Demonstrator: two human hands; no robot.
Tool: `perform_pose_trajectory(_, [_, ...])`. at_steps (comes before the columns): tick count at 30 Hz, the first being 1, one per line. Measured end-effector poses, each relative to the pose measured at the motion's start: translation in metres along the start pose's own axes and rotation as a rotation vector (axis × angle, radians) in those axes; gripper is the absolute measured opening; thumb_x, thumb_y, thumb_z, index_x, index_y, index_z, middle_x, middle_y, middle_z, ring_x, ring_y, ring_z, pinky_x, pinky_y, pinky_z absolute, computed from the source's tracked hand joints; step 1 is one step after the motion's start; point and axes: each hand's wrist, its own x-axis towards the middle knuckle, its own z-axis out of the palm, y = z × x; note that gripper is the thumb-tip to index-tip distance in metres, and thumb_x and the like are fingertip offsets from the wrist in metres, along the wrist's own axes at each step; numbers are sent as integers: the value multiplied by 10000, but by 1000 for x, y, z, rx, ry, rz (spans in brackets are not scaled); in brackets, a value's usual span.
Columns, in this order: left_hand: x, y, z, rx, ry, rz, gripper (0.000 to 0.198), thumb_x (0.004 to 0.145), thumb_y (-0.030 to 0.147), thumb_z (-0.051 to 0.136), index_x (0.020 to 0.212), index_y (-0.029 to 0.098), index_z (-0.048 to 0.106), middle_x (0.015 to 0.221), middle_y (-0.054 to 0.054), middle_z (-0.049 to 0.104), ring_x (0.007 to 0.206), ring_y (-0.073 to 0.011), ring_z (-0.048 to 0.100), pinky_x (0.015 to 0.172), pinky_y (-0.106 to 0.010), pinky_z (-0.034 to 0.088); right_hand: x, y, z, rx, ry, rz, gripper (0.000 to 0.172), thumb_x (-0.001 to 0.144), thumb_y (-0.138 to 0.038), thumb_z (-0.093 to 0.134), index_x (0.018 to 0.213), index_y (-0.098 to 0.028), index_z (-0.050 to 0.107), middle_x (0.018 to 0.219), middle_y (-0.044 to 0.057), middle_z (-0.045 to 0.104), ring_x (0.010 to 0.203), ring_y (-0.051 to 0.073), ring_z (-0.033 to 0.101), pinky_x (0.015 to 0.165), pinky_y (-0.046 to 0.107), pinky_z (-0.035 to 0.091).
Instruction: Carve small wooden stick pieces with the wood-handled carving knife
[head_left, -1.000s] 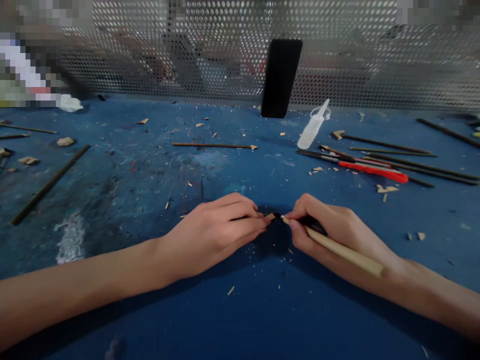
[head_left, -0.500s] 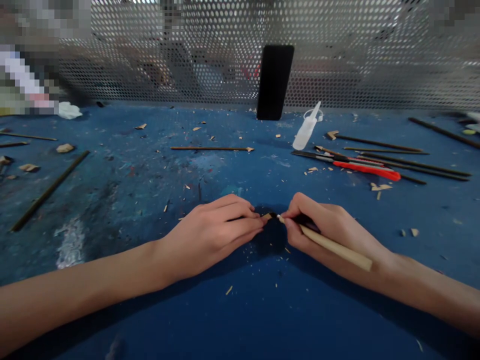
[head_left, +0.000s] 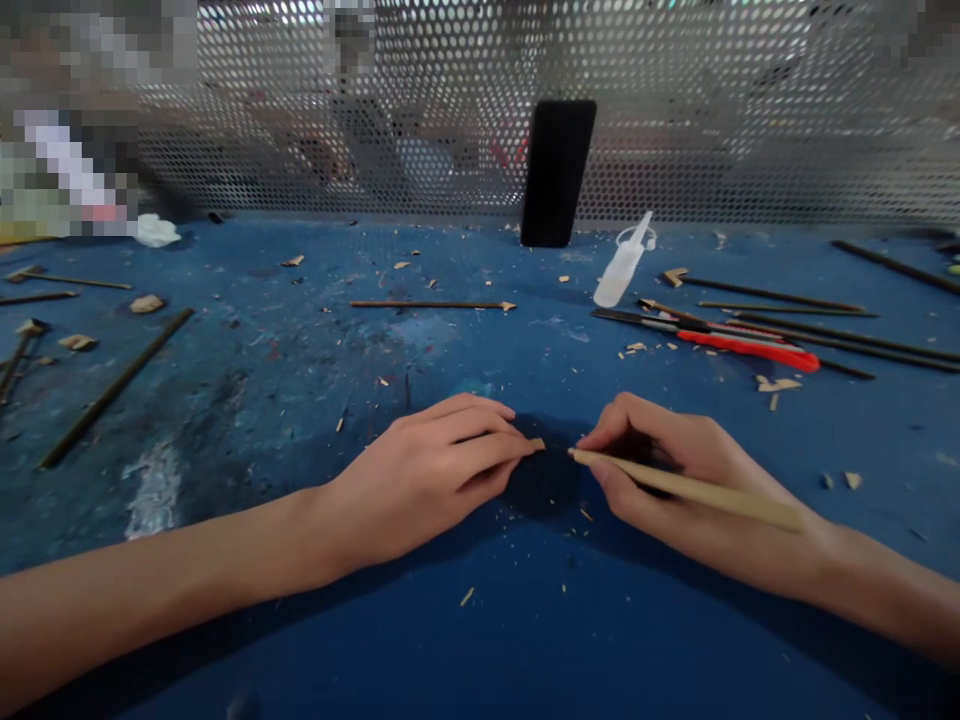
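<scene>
My left hand [head_left: 439, 465] rests on the blue table with its fingers pressed together. A small pale wood piece [head_left: 539, 445] pokes out from under its fingertips. Across a short gap, my right hand [head_left: 694, 445] grips a slim tool with a pale wooden handle [head_left: 697, 488] like a pen. Its thin tip faces the wood piece without touching it; the tip is too small to make out clearly. Beyond both hands lies a thin brown stick with a pale arrow-shaped end [head_left: 431, 304].
A red-handled cutter [head_left: 750, 348] lies at the right among several dark sticks [head_left: 780, 293]. Near it stands a white squeeze bottle [head_left: 622, 268]. A black phone [head_left: 559, 175] leans on a perforated metal screen [head_left: 450, 130]. Wood scraps [head_left: 148, 304] and another stick [head_left: 116, 388] lie left.
My right hand has drawn back to the right with the tool, widening the gap to the wood piece. My left hand stays on the piece. The whole view has shifted slightly.
</scene>
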Motion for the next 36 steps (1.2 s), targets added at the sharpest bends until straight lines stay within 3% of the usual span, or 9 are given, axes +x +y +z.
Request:
perform_pose_trajectory(6, [1,1,0,-2,-3,-5,211,970,135,626,1164,158,706,1106,-39,747,1157,-204,668,1041,-353,574,-5,5,2,-57,-17,-64,105,994,-265,540,895,-235,555,598,-79,539,480,76,459,457,193,361])
perform_pose_trajectory(12, [1,1,0,-3,-11,-1,217,973,133,627,1177,144,700,1100,-41,744,1150,-184,664,1054,-317,555,-4,7,2,-69,-61,-98,74,1019,-315,514,976,-256,529,699,-67,587,543,82,485,510,182,412])
perform_pose_trajectory(32, [-1,-1,-3,-50,-44,-5,177,990,136,602,1133,141,707,1119,-49,732,1176,-174,646,1078,-310,544,-5,10,3,-67,-108,-28,156,1043,-403,479,982,-270,530,739,-45,602,572,102,486,511,195,420])
perform_pose_trajectory(36, [0,0,-4,-47,-39,1,184,985,126,607,1136,132,711,1107,-53,734,1126,-166,665,1052,-302,558,-6,13,2,-57,-53,-9,167,1042,-415,481,985,-265,528,728,-43,608,573,108,493,513,205,419])
